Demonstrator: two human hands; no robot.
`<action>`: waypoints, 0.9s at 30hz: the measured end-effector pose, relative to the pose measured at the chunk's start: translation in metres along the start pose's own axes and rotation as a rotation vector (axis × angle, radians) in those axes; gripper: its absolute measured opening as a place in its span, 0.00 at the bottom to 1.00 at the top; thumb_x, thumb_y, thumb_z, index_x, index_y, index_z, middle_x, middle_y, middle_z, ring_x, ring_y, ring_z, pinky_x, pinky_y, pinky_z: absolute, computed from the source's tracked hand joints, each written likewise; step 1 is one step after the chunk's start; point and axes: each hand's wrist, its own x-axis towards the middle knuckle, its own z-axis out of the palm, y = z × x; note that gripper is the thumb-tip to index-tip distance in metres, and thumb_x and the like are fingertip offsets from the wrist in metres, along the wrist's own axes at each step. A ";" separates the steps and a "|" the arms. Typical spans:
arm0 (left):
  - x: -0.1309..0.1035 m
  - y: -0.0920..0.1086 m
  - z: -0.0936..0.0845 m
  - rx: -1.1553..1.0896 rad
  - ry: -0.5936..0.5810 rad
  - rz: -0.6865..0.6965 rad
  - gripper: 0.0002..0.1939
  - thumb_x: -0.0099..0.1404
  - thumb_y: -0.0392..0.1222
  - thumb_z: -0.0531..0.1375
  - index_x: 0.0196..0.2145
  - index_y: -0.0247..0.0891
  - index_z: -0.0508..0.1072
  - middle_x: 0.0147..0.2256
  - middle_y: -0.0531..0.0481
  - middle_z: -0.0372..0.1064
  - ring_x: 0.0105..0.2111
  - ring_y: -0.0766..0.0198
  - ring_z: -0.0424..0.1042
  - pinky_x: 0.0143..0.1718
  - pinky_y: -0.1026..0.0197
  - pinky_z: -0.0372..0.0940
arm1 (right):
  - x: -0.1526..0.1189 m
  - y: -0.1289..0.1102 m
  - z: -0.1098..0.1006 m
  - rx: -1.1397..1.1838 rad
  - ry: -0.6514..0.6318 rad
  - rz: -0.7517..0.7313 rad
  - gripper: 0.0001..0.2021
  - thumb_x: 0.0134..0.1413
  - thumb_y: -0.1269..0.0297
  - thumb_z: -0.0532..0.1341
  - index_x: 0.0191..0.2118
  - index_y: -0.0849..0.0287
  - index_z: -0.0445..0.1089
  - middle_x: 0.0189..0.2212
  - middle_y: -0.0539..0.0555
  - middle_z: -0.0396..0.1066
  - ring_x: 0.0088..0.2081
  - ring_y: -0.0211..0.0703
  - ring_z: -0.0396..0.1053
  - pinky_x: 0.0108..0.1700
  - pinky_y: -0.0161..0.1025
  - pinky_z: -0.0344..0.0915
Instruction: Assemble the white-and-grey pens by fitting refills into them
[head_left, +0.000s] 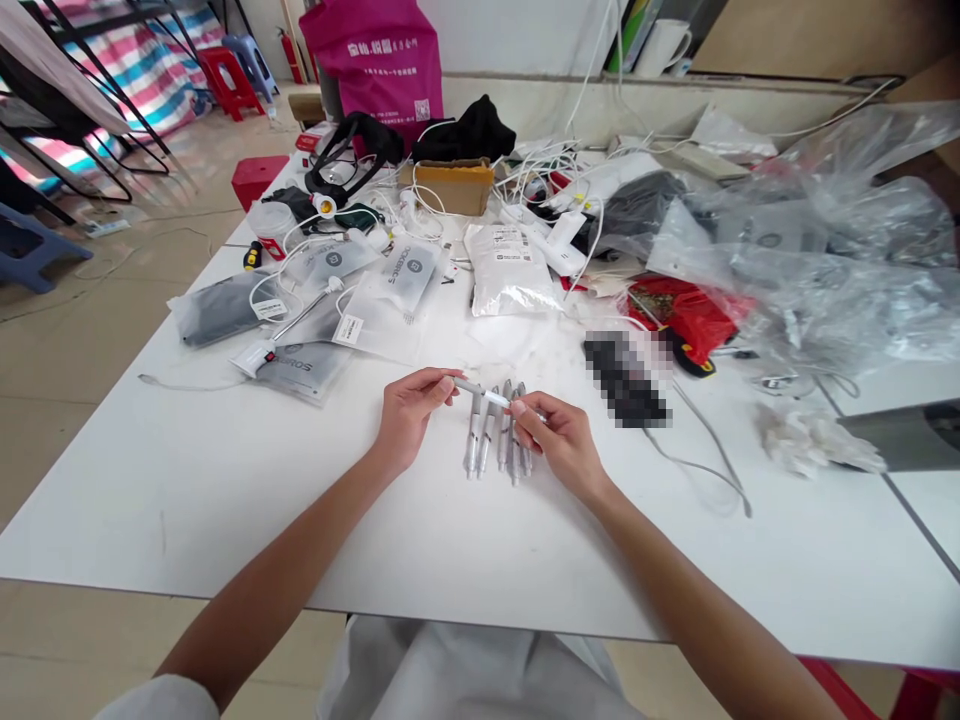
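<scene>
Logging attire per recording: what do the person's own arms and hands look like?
The left hand and right hand are ungloved, with no watch or bracelet showing. The left forearm and right forearm are uncovered; a pale grey sleeve shows on the left only.

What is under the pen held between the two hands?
Several similar pens lie side by side on the white table. The held pen and right hand hide parts of them; an exact count is unclear.

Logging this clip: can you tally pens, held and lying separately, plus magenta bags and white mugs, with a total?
Held pen: 1
Lying pens: 5 visible, partly overlapped
Magenta bag: 1
White mug: 1
Total: 8 visible
</scene>
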 end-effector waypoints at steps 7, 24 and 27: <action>-0.002 -0.001 0.000 -0.005 -0.003 0.013 0.13 0.62 0.51 0.76 0.39 0.41 0.89 0.39 0.44 0.81 0.35 0.62 0.71 0.40 0.57 0.66 | 0.005 -0.001 0.001 0.121 -0.031 -0.014 0.23 0.66 0.37 0.66 0.43 0.55 0.77 0.21 0.46 0.66 0.21 0.36 0.58 0.25 0.38 0.54; -0.001 -0.005 0.001 -0.009 0.024 0.008 0.14 0.61 0.53 0.77 0.39 0.42 0.88 0.39 0.45 0.81 0.36 0.62 0.72 0.42 0.57 0.67 | 0.005 0.003 -0.001 0.112 -0.003 -0.068 0.19 0.66 0.45 0.70 0.34 0.56 0.74 0.21 0.46 0.64 0.24 0.36 0.58 0.28 0.38 0.54; -0.001 -0.005 0.000 -0.006 0.006 0.018 0.13 0.62 0.53 0.77 0.39 0.42 0.88 0.40 0.45 0.82 0.37 0.61 0.74 0.43 0.56 0.69 | 0.007 0.004 -0.001 0.250 -0.029 -0.007 0.20 0.64 0.48 0.73 0.29 0.56 0.71 0.19 0.44 0.59 0.23 0.35 0.55 0.28 0.38 0.54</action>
